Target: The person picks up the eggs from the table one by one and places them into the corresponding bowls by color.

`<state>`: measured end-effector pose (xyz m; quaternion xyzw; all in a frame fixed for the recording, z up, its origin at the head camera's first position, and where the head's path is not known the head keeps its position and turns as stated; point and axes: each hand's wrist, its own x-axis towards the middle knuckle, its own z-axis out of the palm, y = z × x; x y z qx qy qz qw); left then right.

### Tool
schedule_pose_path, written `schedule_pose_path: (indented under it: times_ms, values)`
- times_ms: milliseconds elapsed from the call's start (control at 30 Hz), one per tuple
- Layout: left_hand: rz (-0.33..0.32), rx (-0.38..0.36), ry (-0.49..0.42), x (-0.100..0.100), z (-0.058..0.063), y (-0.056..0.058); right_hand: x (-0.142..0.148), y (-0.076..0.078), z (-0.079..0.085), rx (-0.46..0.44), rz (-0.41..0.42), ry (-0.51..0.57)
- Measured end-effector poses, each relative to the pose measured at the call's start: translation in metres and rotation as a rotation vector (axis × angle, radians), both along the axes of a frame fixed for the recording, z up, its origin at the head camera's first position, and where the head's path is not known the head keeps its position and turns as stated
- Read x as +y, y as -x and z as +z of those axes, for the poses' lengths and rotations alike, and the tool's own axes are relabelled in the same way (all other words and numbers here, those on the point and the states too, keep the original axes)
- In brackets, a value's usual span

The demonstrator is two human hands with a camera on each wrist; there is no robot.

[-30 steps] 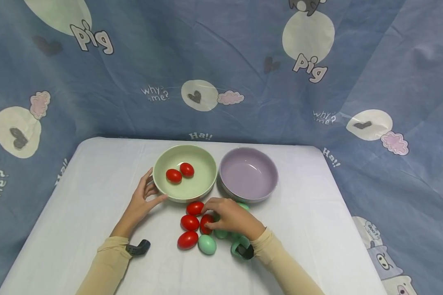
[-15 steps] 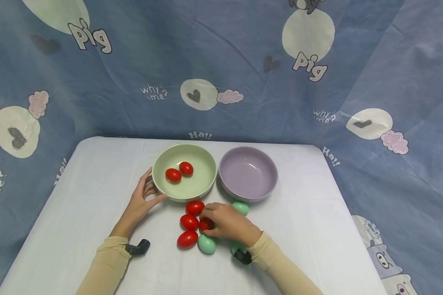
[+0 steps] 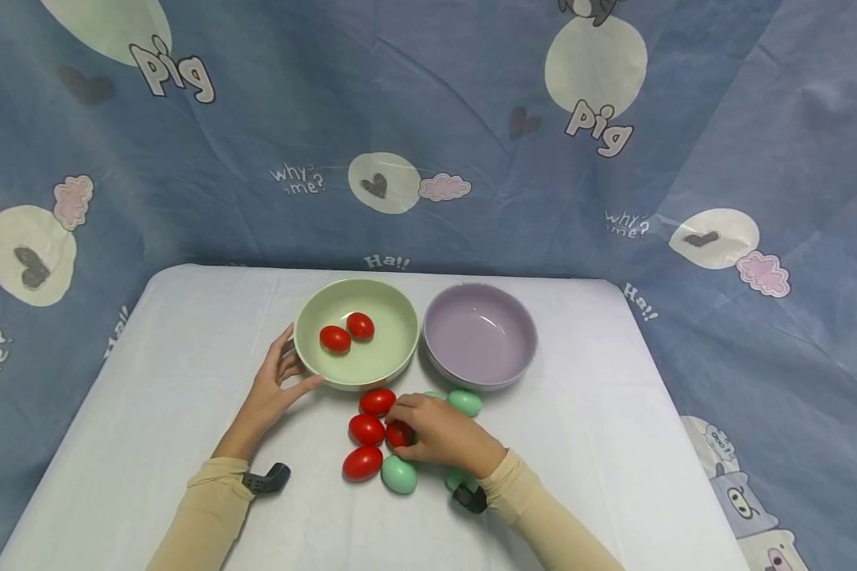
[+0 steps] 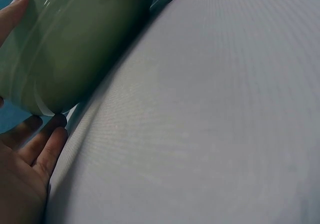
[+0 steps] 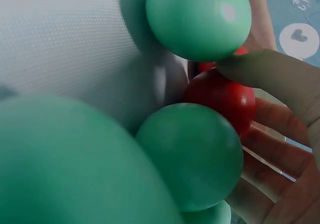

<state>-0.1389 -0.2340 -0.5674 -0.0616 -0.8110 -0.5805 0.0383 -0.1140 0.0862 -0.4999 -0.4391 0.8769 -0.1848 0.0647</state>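
My right hand [image 3: 444, 432] pinches a red toy egg [image 3: 399, 434] between thumb and fingers, among the other eggs on the table. In the right wrist view, that egg lies between a green egg [image 5: 200, 19] and another green egg [image 5: 192, 156], with the thumb tip on its upper side. My left hand [image 3: 270, 398] rests against the left side of a light green bowl [image 3: 393, 349], thumb and fingers spread along its outer wall. Two red eggs [image 3: 336, 339] lie inside this bowl. The right hand partly hides some green eggs.
A purple bowl [image 3: 481, 333] stands right of the green one, with nothing in it. Red eggs [image 3: 363, 464] line up left of my right hand. More green eggs [image 3: 464, 402] sit around it. A white cloth [image 3: 600, 444] covers the table; a blue printed curtain [image 3: 428, 103] hangs behind.
My right hand has lowered slightly toward the front and closed its fingers around the red egg, uncovering a green egg near the purple bowl. The left hand stays at the green bowl.
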Motion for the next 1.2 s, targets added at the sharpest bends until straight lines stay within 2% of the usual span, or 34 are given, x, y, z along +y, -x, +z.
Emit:
schedule_pose_path:
  times_ms: [167,633,933,1067,1200]
  values:
    - [0.003,-0.002,0.004,0.0,0.0,0.0,0.001,0.001,-0.002,-0.021,0.002,0.025]
    - [0.004,0.0,-0.001,0.001,0.002,-0.001,0.002,0.006,-0.001,-0.15,0.004,0.079]
    - [0.006,-0.018,0.0,0.001,0.004,0.0,0.003,0.012,0.007,-0.216,-0.005,0.137]
    - [0.006,-0.015,-0.004,0.001,0.003,0.0,0.004,0.016,0.012,-0.213,-0.005,0.166]
    - [0.008,-0.006,-0.006,0.001,0.001,0.001,0.003,0.021,0.017,-0.167,0.006,0.187]
